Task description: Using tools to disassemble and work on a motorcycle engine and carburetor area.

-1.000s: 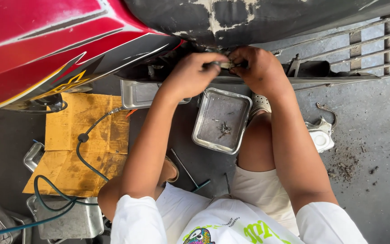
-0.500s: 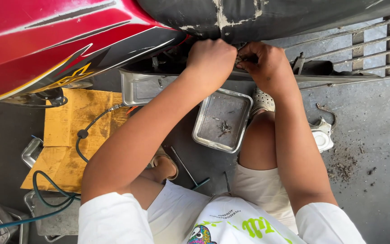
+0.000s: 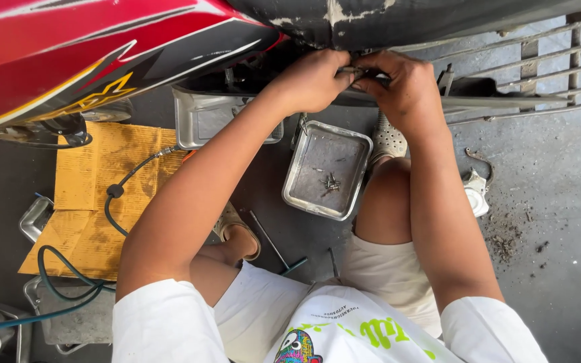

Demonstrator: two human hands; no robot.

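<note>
I squat beside a red motorcycle [image 3: 68, 60] with both arms stretched up under its dark seat. My left hand [image 3: 314, 81] and my right hand [image 3: 398, 87] meet at a small metal part [image 3: 356, 70] on the frame, fingers pinched around it; what exactly it is stays hidden by the fingers. Below my hands a steel tray [image 3: 304, 195] lies on the floor with several small screws [image 3: 331, 181] in it. A second steel tray [image 3: 200, 121] sits under the bike, just left of my left forearm.
A metal rear rack [image 3: 539, 74] juts out at the right. Yellow cardboard [image 3: 92, 195] lies on the concrete at left, with a dark hose [image 3: 112, 202] across it. More metal trays [image 3: 35, 218] sit at the lower left, thin rod tools [image 3: 270, 242] by my knee, a white object [image 3: 475, 195] at right.
My left arm has straightened and the view has shifted slightly; both hands stay pinched on the same spot under the seat.
</note>
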